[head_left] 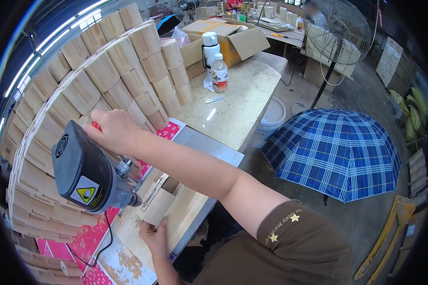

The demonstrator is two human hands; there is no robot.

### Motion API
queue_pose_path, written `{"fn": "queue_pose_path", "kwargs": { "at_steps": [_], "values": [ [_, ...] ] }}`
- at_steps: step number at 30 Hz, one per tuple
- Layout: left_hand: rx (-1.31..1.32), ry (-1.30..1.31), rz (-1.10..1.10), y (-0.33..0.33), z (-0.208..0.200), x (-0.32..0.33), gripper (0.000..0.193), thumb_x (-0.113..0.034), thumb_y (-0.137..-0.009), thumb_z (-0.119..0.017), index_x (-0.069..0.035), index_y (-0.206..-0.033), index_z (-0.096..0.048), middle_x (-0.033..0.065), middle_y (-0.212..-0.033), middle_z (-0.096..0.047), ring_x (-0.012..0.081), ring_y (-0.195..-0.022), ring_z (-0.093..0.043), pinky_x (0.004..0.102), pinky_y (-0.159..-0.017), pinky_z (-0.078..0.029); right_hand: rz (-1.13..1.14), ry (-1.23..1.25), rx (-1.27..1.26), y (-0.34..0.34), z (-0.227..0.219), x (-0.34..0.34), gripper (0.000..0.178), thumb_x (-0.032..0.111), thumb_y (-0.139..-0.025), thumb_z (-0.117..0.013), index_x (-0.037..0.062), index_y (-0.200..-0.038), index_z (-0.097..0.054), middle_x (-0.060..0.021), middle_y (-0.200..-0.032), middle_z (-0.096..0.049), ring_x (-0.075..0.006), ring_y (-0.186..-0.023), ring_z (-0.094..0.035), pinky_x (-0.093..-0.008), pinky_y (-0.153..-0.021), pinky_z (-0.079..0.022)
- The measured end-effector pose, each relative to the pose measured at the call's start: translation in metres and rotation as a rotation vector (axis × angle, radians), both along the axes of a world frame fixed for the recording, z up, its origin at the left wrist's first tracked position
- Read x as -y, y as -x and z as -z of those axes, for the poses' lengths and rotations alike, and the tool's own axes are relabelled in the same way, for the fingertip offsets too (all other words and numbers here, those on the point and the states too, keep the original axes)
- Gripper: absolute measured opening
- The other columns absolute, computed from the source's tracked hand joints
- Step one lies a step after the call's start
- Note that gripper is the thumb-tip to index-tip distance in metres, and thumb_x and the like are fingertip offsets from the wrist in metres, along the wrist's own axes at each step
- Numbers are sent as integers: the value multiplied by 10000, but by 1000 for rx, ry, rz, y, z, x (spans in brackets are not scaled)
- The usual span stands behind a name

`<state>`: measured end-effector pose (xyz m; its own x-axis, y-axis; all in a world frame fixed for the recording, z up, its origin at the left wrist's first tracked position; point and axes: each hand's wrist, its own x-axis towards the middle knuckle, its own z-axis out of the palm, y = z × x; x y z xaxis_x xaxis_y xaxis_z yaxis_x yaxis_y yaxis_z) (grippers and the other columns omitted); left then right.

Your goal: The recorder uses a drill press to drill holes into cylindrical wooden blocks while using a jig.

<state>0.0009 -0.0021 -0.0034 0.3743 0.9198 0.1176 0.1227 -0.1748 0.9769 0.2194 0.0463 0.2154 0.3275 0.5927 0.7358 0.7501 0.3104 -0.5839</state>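
Observation:
A small bench drill press (83,166) with a black motor housing stands at the left, its chuck (136,199) pointing down beside a pale wooden block (159,206). My right hand (110,129) reaches across above the machine, its fingers closed around a lever with a red part showing; the rest of that lever is hidden. Low in front, my left hand (153,232) grips the near end of the block with thumb and fingers. The block lies on a wooden board (190,204) against a metal clamp or guide (153,191). The drill's tip cannot be made out.
Stacked wooden blocks (100,71) form a tall curved wall behind the drill. On the table (252,90) stand a drink bottle (219,73), a white flask (210,50) and a cardboard box (242,42). A blue plaid umbrella (337,152), bucket (272,118) and fan (340,28) are at right.

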Motion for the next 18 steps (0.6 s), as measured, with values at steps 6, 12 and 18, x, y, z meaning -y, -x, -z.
{"fn": "queue_pose_path", "kwargs": {
  "at_steps": [6, 12, 18],
  "values": [
    [-272, -135, 1, 0, -10, -3, 394, 60, -658, -708, -26, -1024, -589, 9, -975, -578, 106, -874, -551, 237, -765, -430, -242, 272, 124, -30, 85, 70, 513, 412, -827, -581, 60, -1194, -513, -139, -970, -590, -317, -984, -502, -422, -857, -379],
    [1, -155, -11, 9, -19, 0, 331, -38, -596, -769, -37, -904, -651, 6, -877, -528, 161, -777, -542, 273, -700, -447, -252, 484, 450, -30, 156, 106, 613, 484, -639, -716, 98, -1087, -557, -75, -986, -534, -280, -1021, -469, -419, -872, -347],
    [-151, -296, -43, 102, -36, 13, 333, -95, -643, -747, 19, -938, -642, 52, -929, -614, 164, -852, -578, 297, -771, -455, -226, 436, 474, -22, 154, 109, 550, 380, -583, -781, 88, -989, -555, -96, -975, -525, -297, -965, -478, -408, -828, -366]
  ]
}}
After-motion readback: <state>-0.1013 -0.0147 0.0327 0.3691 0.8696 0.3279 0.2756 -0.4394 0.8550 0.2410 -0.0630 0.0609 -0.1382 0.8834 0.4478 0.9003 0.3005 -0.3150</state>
